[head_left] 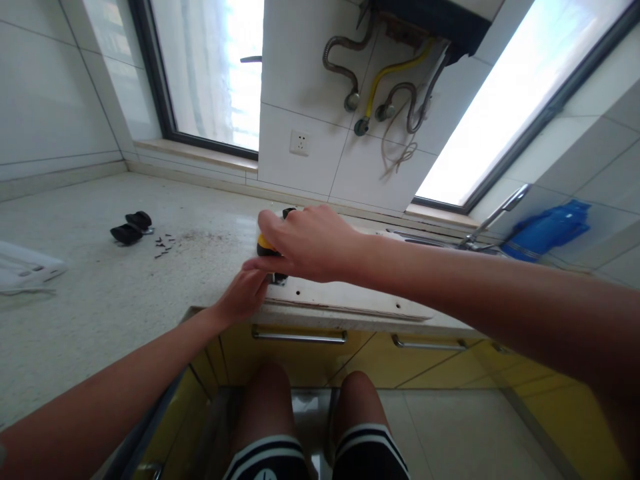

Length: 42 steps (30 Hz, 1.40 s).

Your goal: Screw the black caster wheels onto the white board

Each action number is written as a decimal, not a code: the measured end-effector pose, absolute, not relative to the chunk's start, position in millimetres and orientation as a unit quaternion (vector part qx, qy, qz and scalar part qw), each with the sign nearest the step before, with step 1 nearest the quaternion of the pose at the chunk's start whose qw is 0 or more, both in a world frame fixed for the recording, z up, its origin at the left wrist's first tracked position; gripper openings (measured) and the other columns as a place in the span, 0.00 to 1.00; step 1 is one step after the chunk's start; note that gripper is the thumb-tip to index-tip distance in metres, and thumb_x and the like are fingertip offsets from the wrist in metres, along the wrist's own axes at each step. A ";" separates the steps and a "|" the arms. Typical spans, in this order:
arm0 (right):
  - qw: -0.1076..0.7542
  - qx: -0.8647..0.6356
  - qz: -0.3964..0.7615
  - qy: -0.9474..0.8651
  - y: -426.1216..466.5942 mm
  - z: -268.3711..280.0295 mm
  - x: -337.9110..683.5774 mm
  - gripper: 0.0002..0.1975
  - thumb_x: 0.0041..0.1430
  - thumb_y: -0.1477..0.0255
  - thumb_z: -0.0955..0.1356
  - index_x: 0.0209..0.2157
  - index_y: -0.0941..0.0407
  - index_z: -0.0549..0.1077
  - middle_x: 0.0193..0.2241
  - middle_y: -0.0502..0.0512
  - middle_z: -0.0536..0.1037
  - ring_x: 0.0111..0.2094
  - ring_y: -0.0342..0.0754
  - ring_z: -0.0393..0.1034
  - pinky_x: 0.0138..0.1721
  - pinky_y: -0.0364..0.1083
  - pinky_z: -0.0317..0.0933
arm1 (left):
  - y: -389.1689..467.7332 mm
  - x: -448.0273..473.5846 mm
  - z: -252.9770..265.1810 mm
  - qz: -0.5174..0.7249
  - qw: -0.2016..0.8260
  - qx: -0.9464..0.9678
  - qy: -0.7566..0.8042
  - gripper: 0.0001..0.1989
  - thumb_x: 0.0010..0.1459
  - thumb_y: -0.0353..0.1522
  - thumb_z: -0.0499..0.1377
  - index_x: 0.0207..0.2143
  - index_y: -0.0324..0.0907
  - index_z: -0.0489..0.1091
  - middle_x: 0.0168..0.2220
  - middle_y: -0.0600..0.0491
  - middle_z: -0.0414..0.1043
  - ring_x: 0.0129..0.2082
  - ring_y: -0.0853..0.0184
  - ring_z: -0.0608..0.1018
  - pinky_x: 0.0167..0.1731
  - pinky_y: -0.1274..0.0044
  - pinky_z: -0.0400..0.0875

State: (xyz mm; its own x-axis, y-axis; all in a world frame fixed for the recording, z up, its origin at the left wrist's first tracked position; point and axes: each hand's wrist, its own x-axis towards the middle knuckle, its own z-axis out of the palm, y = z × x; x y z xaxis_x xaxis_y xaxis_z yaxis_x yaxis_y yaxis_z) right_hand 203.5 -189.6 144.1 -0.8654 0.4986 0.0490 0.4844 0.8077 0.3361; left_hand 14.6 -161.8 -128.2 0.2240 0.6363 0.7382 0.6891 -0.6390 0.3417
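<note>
The yellow and black tool [269, 245] stands on the white board [350, 299], near the board's left end; the board lies flat at the front edge of the pale surface [100, 293], just above the yellow drawers [300, 353]; the tool looks hard and a bit heavy, with a fat body that fills a palm, so the top of the body looks like the best place to grab it; the board looks thin, stiff and light, and it might slide if pushed; it has small holes along its front.

The right hand [307, 243] is curled over the top of the tool, fingers closed around it; the left hand [243, 293] sits at the left end of the board, just under the tool, fingers bunched together and touching the board's edge; I cannot tell if it pinches something small.

Far off to the left lie two black pieces [131, 227] and some tiny dark bits [163, 245]; a tap [495, 217] and a blue bottle [545, 230] are to the right.
</note>
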 end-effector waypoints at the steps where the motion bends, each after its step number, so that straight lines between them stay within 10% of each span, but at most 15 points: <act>1: 0.007 0.280 0.183 0.942 -190.1 142.2 202.6 0.35 0.77 0.40 0.60 0.56 0.58 0.74 0.39 0.68 0.85 0.44 0.63 0.80 0.38 0.51 0.61 | -161.6 14.0 -128.8 -0.454 0.031 -0.782 -0.426 0.14 0.67 0.25 0.52 0.47 0.44 0.75 0.41 0.46 0.81 0.41 0.54 0.82 0.46 0.64 0.79; 7: 0.040 0.164 0.219 0.961 -180.6 146.4 202.3 0.24 0.81 0.51 0.63 0.63 0.53 0.73 0.52 0.63 0.85 0.43 0.55 0.78 0.36 0.48 0.56 | -163.2 15.6 -127.8 -0.456 0.038 -0.782 -0.423 0.20 0.67 0.24 0.51 0.58 0.44 0.72 0.50 0.43 0.81 0.46 0.55 0.82 0.48 0.63 0.79; 42: 0.058 0.256 0.186 0.947 -172.8 154.1 210.4 0.30 0.75 0.44 0.68 0.59 0.57 0.73 0.42 0.65 0.85 0.42 0.58 0.78 0.36 0.48 0.53 | -167.0 18.6 -117.4 -0.453 0.017 -0.792 -0.409 0.27 0.65 0.21 0.51 0.63 0.45 0.70 0.51 0.45 0.81 0.50 0.55 0.82 0.51 0.64 0.79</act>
